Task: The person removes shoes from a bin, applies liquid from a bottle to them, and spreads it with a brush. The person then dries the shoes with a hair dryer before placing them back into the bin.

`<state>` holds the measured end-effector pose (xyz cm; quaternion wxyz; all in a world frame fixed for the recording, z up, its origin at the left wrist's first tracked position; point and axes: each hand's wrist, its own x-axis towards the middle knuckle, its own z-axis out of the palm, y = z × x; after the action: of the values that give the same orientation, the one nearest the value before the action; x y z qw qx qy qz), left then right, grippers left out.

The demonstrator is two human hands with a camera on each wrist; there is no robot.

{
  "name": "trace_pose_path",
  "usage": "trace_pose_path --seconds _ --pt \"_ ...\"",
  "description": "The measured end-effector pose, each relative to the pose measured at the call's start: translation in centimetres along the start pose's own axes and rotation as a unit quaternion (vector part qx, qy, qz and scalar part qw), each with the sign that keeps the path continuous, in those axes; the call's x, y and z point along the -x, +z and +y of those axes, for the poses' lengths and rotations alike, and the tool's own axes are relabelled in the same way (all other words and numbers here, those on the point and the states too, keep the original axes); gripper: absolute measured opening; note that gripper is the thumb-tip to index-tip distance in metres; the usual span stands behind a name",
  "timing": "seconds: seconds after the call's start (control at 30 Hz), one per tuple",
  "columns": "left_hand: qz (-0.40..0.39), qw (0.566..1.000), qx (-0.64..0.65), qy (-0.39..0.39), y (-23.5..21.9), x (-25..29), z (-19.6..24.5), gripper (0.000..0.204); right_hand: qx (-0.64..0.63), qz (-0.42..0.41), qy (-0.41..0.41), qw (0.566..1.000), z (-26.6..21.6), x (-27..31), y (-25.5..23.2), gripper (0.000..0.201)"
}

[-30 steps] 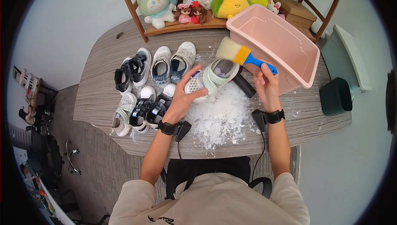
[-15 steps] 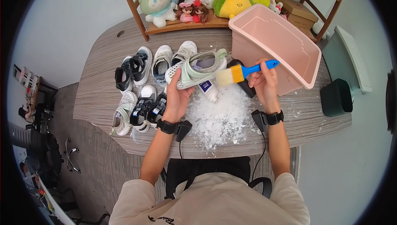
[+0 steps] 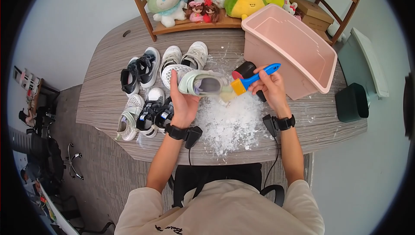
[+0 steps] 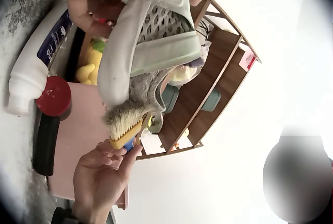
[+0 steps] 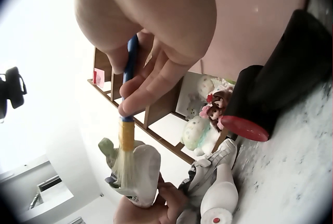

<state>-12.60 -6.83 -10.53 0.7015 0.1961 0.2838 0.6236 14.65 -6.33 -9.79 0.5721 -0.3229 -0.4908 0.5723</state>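
Observation:
My left hand (image 3: pixel 185 107) holds up a white and pale green child's sneaker (image 3: pixel 188 80) by its front part. The toe has many small holes and a strap crosses the top. My right hand (image 3: pixel 275 90) pinches the blue handle of a paintbrush (image 3: pixel 239 86) with a yellow collar. Its pale bristles touch the sneaker's heel end, blurred in the head view. In the left wrist view the bristles (image 4: pixel 123 118) press against the back of the sneaker (image 4: pixel 164 52). Below, a heap of white flaky powder (image 3: pixel 229 124) covers the table.
Several other small shoes (image 3: pixel 147 68) stand in rows at the left. A black hair-dryer-shaped object (image 5: pixel 255 99) with a red end lies near a pink bin (image 3: pixel 289 40). A white bottle (image 4: pixel 34 57) lies on the table. Behind, a wooden shelf (image 3: pixel 203 26) holds plush toys.
The sneaker has moved left in my left hand and turned onto its side, toe leftward. The brush has swung down from above the shoe to its heel, following it left.

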Motion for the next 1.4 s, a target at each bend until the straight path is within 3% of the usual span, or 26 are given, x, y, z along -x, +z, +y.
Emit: trace_pose_path --seconds 0.27,0.33,0.37,0.47,0.53,0.63,0.8,0.87,1.1,1.2,1.4 --pt "0.015 1.000 -0.008 -0.008 0.5 0.9 -0.3 0.071 -0.014 -0.067 0.031 0.997 0.3 0.1 -0.6 0.027" --pt "-0.042 0.999 -0.012 -0.026 0.0 1.1 -0.6 0.066 -0.077 -0.096 0.037 0.992 0.3 -0.1 -1.2 0.028" --pt "-0.065 0.992 0.055 -0.093 0.0 1.2 -0.5 0.059 -0.076 -0.095 0.036 0.992 0.3 0.0 -1.1 0.028" --pt "-0.065 0.991 -0.001 -0.113 0.6 1.0 -0.4 0.056 -0.068 -0.057 0.022 0.996 0.0 -0.2 -0.4 0.028" --pt "-0.022 0.993 -0.002 -0.117 1.2 1.3 -0.7 0.055 -0.045 -0.056 0.020 0.997 0.1 -0.3 -0.2 0.032" --pt "-0.076 0.989 -0.022 -0.123 0.7 1.2 -1.0 0.049 -0.028 -0.058 0.010 0.998 -0.2 0.0 0.6 0.040" --pt "-0.075 0.985 -0.072 -0.139 -0.3 0.2 -2.2 0.047 0.019 -0.080 0.016 0.996 -0.4 0.2 1.1 0.044" --pt "-0.045 0.985 -0.104 -0.130 0.6 0.6 -2.2 0.045 0.039 -0.094 0.021 0.995 -0.2 0.2 0.9 0.044" --pt "-0.051 0.983 -0.158 -0.073 -0.2 0.0 -2.3 0.047 0.020 -0.112 0.003 0.993 0.0 0.0 -0.1 0.042" --pt "-0.033 0.990 -0.114 -0.070 -0.3 -0.1 -2.0 0.051 0.007 -0.118 0.008 0.993 0.2 0.1 -0.3 0.039" --pt "0.043 0.997 -0.051 0.032 -0.2 0.1 -0.7 0.049 0.060 -0.187 0.037 0.980 -1.0 0.8 -0.4 0.034"
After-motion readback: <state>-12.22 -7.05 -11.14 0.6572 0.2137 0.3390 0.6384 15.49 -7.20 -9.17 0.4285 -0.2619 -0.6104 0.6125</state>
